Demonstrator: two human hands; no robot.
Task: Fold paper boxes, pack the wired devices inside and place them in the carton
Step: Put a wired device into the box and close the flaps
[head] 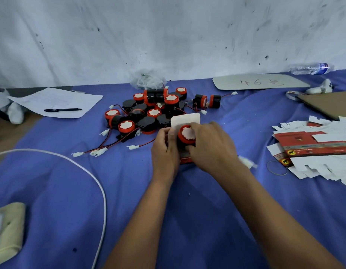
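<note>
Devices point(149, 107), black with red caps and thin wires, lie in a pile just behind the hands, so most of the packing is left, I think. Left of the pile I see no finished box. In front of the pile, the left hand point(164, 146) grips one folded paper box point(184, 121), its white flap standing up. The right hand point(211, 146) holds one device point(186, 135) and pushes it in. Right of the pile, flat unfolded boxes point(319, 150) wait. The brown board at the far right may be the carton; I cannot tell.

Makeshift packing workshop — heaped wired devices point(149, 111), flat box blanks point(313, 150).
</note>
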